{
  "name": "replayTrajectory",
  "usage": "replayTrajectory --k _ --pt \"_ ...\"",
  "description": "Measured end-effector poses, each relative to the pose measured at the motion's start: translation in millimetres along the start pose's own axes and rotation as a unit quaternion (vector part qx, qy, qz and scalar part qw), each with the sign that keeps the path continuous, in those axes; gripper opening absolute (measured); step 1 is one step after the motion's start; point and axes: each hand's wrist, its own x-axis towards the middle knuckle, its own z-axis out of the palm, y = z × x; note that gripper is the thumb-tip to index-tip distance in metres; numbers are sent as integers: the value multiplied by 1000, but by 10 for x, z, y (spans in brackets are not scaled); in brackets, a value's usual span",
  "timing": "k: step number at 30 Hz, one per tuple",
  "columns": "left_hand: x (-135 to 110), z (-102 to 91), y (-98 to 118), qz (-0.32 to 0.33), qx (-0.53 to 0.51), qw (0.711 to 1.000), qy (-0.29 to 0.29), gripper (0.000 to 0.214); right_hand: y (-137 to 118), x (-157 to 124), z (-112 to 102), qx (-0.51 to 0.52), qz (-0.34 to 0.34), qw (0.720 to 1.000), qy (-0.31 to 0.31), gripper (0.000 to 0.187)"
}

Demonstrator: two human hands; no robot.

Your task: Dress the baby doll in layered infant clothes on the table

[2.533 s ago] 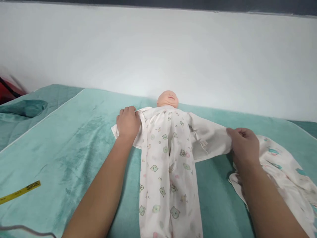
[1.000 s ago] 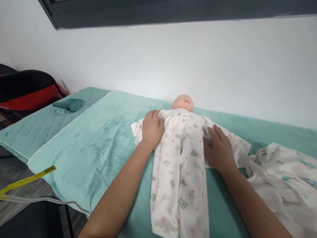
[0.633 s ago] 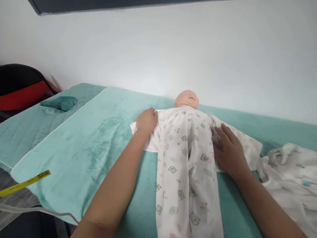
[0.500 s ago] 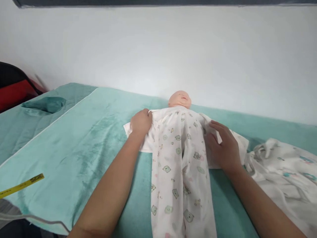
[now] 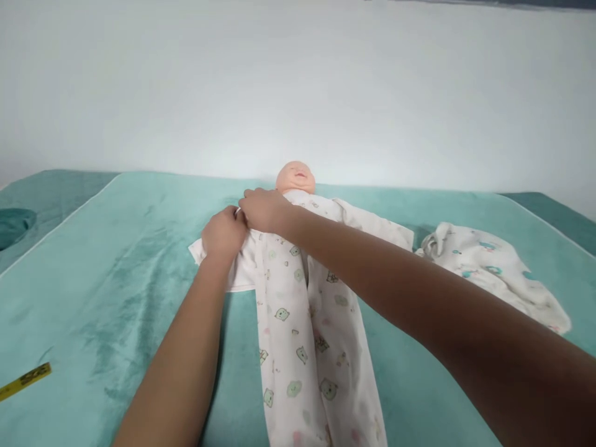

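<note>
A baby doll [image 5: 296,177] lies on its back on a teal blanket [image 5: 116,261], head toward the wall. It wears a white garment [image 5: 302,323] printed with small animal faces. My left hand [image 5: 222,234] is closed on the garment's left shoulder part, beside the doll's chest. My right hand [image 5: 263,210] reaches across the doll's body and grips the same fabric near the collar, touching my left hand. The garment's right sleeve [image 5: 377,226] lies flat and spread out.
A crumpled white cloth with teal prints [image 5: 488,267] lies to the right of the doll. A yellow measuring tape [image 5: 25,380] rests near the left front edge. A white wall rises right behind the doll's head. A darker teal fold [image 5: 13,220] sits at far left.
My right hand left the garment's right side and crossed over the doll to the left shoulder, meeting my left hand. The camera view swung right and lower.
</note>
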Motion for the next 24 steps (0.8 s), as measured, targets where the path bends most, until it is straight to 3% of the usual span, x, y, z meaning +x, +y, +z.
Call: replayTrajectory --k 8,14,24 --pt "28 11 -28 2 -5 1000 -6 41 76 64 -89 24 14 994 -110 19" --pt "0 -4 -30 2 0 1000 -12 37 63 170 -24 4 23 986 -165 14" --pt "-148 -49 -40 31 -40 998 43 39 138 -47 -134 -13 16 994 -108 43"
